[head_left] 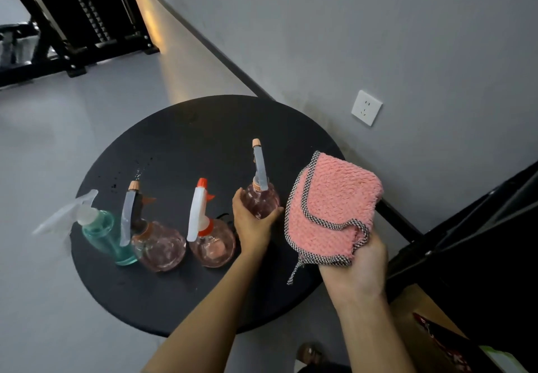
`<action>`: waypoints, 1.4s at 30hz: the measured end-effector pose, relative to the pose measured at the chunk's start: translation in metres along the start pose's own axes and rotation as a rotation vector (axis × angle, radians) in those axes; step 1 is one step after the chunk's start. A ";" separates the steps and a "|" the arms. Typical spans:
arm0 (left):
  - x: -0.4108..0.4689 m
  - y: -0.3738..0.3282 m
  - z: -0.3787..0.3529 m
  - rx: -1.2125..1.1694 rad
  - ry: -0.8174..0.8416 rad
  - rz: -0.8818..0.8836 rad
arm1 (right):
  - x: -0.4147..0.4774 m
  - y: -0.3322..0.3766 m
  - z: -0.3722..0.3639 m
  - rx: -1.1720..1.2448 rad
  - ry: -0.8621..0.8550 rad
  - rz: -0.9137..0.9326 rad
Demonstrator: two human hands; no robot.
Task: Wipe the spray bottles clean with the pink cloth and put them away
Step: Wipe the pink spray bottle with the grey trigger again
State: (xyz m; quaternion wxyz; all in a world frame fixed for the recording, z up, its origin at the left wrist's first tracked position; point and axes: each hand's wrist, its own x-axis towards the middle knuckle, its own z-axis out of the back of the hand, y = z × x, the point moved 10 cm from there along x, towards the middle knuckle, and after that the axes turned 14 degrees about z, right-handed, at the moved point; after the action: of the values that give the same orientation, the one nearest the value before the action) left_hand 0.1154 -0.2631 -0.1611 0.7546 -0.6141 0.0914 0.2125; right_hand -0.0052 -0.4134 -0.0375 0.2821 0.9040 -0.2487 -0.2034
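Farthest to the left of the left grip, a teal spray bottle (99,228) with a clear sprayer head sits at the left rim of the round black tabletop (189,139). Next along, and touching or nearly touching the teal one, is a round pink bottle with a grey trigger (158,246). A round pink bottle with a white and orange sprayer (211,246) stands just beside the left grip's wrist, on its left.

The left grip (251,224) is wrapped around the lower body of a fourth pink bottle (262,201), thumb on the left side and fingers curled round the right. That bottle's grey sprayer neck and peach nozzle point away from the person. Whether its base touches the tabletop cannot be told.

Just to the right of the left grip, near the held bottle but apart from it, is the pink cloth (332,209), folded, with a black-and-white checked border. The right grip (358,268) clutches its lower right corner from underneath, with the thumb over the checked border, so the cloth stands up above the grip over the tabletop's right edge. A checked loop dangles to the grip's left.

Beyond the right grip, a white wall socket (366,107) is set in the grey wall (378,23).
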 end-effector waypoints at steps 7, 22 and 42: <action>-0.007 -0.001 0.006 -0.085 0.060 -0.035 | 0.005 0.007 0.001 0.020 -0.017 0.037; -0.117 -0.076 0.052 -0.160 0.320 -0.184 | -0.005 0.032 -0.001 0.004 0.069 0.147; -0.248 -0.177 0.157 -0.270 0.510 -0.386 | -0.213 0.081 -0.199 -1.102 0.948 1.077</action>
State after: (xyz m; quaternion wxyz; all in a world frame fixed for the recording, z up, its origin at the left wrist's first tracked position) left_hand -0.0488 -0.1904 0.1306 0.6459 -0.7476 0.1302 -0.0840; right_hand -0.0997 -0.2699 0.2112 0.8048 0.3910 -0.3634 0.2595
